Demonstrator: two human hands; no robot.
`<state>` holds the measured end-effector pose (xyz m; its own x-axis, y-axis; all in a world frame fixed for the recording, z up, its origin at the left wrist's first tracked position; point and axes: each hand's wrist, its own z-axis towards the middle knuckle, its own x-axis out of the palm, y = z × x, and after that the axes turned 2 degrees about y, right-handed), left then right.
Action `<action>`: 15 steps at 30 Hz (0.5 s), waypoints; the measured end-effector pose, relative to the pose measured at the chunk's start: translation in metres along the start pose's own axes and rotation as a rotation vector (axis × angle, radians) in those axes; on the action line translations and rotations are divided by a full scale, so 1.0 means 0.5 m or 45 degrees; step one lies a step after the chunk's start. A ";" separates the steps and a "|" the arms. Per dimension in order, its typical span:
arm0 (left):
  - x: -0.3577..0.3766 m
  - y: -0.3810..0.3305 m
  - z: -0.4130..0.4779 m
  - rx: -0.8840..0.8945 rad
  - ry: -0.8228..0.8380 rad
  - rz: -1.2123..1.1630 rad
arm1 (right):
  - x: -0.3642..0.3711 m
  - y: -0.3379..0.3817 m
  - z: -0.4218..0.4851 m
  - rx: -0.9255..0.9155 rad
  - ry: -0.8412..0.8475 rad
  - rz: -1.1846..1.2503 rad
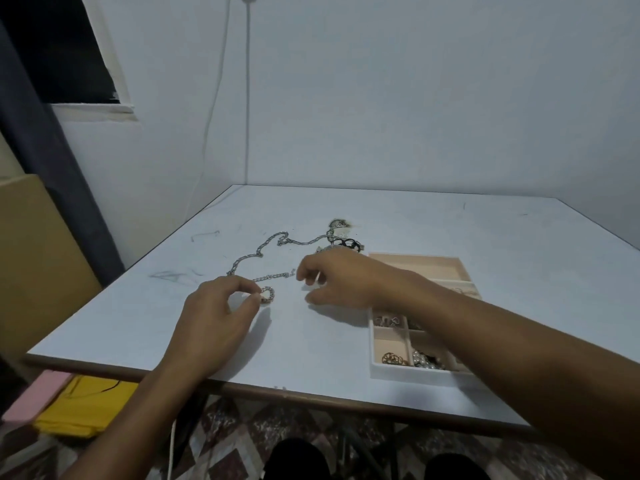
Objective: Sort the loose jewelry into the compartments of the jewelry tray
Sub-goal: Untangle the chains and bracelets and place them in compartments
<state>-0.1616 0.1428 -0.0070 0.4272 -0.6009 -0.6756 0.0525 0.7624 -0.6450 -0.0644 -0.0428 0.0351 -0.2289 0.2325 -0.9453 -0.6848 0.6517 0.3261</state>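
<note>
A long silver chain [263, 251] snakes across the white table [450, 230]. My left hand [214, 313] pinches a small ring-shaped piece [267, 294] at the chain's near end between thumb and forefinger. My right hand [339, 278] hovers just right of the chain's other loose end [290, 273], fingers curled down; whether they touch it I cannot tell. A heap of loose jewelry [341, 235], with a black link bracelet, lies behind that hand. The pink jewelry tray [415, 263] sits at the right under my right forearm, with pieces in its near compartments [412, 358].
The table's brown front edge [311, 396] runs close to me. Pink and yellow items [79, 403] lie on the floor at the left. A brown board [31, 254] leans at the far left. Walls close off the back.
</note>
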 end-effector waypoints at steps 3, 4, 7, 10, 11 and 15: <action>-0.009 0.026 0.009 -0.022 -0.034 0.067 | 0.024 0.022 0.064 0.030 0.032 -0.062; -0.012 0.031 0.011 -0.024 -0.044 0.084 | 0.030 0.029 0.081 0.041 0.037 -0.067; -0.021 0.046 0.018 -0.026 -0.069 0.129 | 0.047 0.049 0.118 0.059 0.057 -0.085; -0.026 0.052 0.025 -0.034 -0.071 0.127 | 0.056 0.059 0.139 0.075 0.074 -0.034; -0.026 0.054 0.027 -0.032 -0.070 0.127 | 0.057 0.061 0.142 0.089 0.087 0.001; -0.019 0.051 0.037 -0.035 -0.068 0.128 | 0.050 0.078 0.141 0.118 0.175 -0.015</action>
<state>-0.1476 0.1725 -0.0105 0.4765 -0.5076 -0.7178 -0.0174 0.8109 -0.5849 -0.0480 0.0394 0.0247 -0.3180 0.1277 -0.9394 -0.6227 0.7191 0.3086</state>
